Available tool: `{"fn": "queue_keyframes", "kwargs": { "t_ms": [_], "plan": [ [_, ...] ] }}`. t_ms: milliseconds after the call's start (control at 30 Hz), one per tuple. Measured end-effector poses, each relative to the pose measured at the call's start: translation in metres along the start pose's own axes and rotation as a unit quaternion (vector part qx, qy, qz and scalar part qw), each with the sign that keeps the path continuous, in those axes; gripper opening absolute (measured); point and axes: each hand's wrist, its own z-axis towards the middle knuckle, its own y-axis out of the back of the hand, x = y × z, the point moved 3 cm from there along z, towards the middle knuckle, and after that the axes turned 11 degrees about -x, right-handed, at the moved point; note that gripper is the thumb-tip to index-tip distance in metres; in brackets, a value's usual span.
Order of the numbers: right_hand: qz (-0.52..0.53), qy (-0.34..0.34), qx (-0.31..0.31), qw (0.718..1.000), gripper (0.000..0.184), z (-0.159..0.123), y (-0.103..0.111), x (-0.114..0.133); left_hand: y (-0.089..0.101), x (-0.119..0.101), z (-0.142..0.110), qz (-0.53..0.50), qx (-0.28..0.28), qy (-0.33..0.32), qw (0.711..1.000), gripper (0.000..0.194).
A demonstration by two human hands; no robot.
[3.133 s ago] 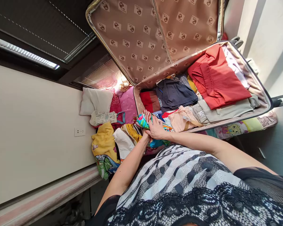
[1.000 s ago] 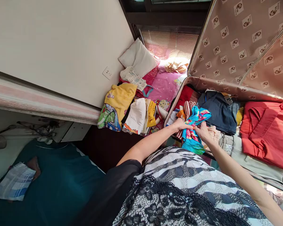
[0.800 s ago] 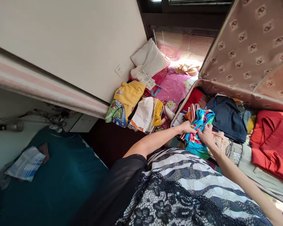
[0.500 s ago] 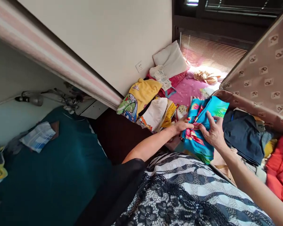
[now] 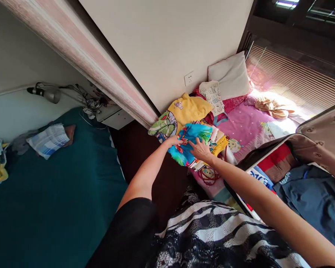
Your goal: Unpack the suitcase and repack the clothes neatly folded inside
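A folded blue floral garment point(image 5: 190, 144) rests on top of a pile of folded clothes on the pink bed sheet point(image 5: 245, 124), just in front of a yellow printed garment point(image 5: 187, 109). My left hand point(image 5: 175, 141) pinches the garment's left edge. My right hand point(image 5: 201, 149) lies on its right side with the fingers stretched out flat. Both arms reach forward from my patterned black-and-white top.
An open suitcase point(image 5: 241, 165) at the right holds a dark blue garment point(image 5: 315, 195) and a red one point(image 5: 276, 160). A white pillow point(image 5: 231, 76) lies by the wall under a socket point(image 5: 188, 78). At the left are a teal bed point(image 5: 58, 193), a checked cloth point(image 5: 48, 139) and a lamp point(image 5: 46, 94).
Both hands lifted the blue floral garment out of the suitcase and carried it left onto the clothes pile on the bed. The view swung left with them.
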Motion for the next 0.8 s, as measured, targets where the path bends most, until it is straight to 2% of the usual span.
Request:
{"fn": "queue_keyframes", "kwargs": {
  "t_ms": [33,100,167,200,267,300,367,467,533,600,700,800],
  "plan": [
    [-0.014,-0.007,0.030,0.999,0.062,0.007,-0.017,-0.005,-0.004,0.004,0.003,0.047,-0.019,-0.004,0.999,0.044],
    [-0.021,-0.009,0.037,0.999,0.061,0.015,-0.037,-0.013,-0.012,0.008,-0.001,0.143,-0.088,-0.058,0.984,0.061],
    [-0.012,-0.005,0.019,1.000,0.061,0.016,-0.042,-0.020,-0.024,0.008,-0.017,0.205,-0.165,-0.164,0.951,0.065],
    [-0.006,0.002,0.019,1.000,0.061,0.014,-0.041,-0.022,-0.033,0.008,-0.026,0.213,-0.179,-0.217,0.936,0.065],
    [0.005,0.013,0.027,1.000,0.060,0.002,-0.034,-0.025,-0.058,0.008,-0.038,0.218,-0.157,-0.291,0.918,0.063],
    [0.011,0.013,0.031,0.999,0.058,-0.008,-0.029,-0.027,-0.071,0.008,-0.040,0.221,-0.133,-0.303,0.917,0.062],
    [0.027,-0.004,0.021,0.999,0.056,-0.040,-0.018,-0.036,-0.093,0.007,-0.035,0.236,-0.094,-0.289,0.923,0.064],
    [0.068,-0.038,-0.051,0.996,0.055,-0.116,-0.001,-0.065,-0.105,-0.001,-0.020,0.277,-0.071,-0.257,0.923,0.068],
    [0.092,-0.069,-0.129,0.985,0.052,-0.180,0.010,-0.093,-0.100,-0.006,-0.016,0.310,-0.060,-0.258,0.913,0.069],
    [0.097,-0.133,-0.208,0.964,0.050,-0.253,0.018,-0.124,-0.092,-0.010,-0.021,0.340,-0.063,-0.260,0.902,0.069],
    [0.096,-0.284,-0.287,0.910,0.049,-0.369,0.018,-0.167,-0.082,-0.015,-0.030,0.379,-0.078,-0.242,0.890,0.067],
    [0.097,-0.439,-0.343,0.825,0.051,-0.481,0.003,-0.198,-0.081,-0.035,-0.035,0.395,-0.117,-0.242,0.878,0.064]
  ]
}}
